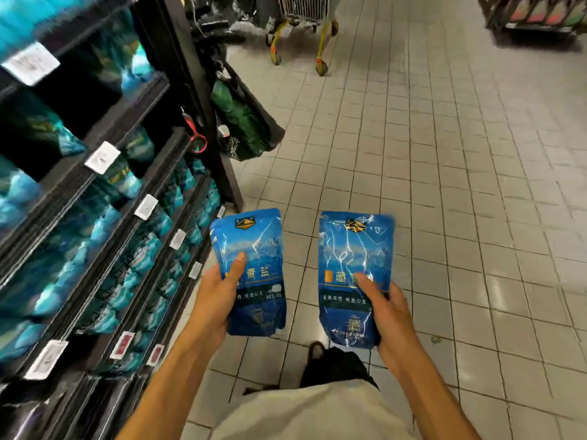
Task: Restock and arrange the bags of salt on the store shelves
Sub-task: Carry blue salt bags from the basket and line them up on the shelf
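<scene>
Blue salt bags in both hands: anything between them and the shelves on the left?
Nothing visible. The left hand holds one glossy blue salt bag, the right hand another, over bare tiled floor. The dark shelves stand open-fronted at left, though already largely stocked with blue bags.

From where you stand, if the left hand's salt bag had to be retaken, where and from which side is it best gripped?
Probably at its lower half, from the left edge. The left salt bag stands upright with its flat printed face toward the camera, and the left hand already wraps that edge, thumb across the front. The thin, crinkled top looks less firm.
</scene>
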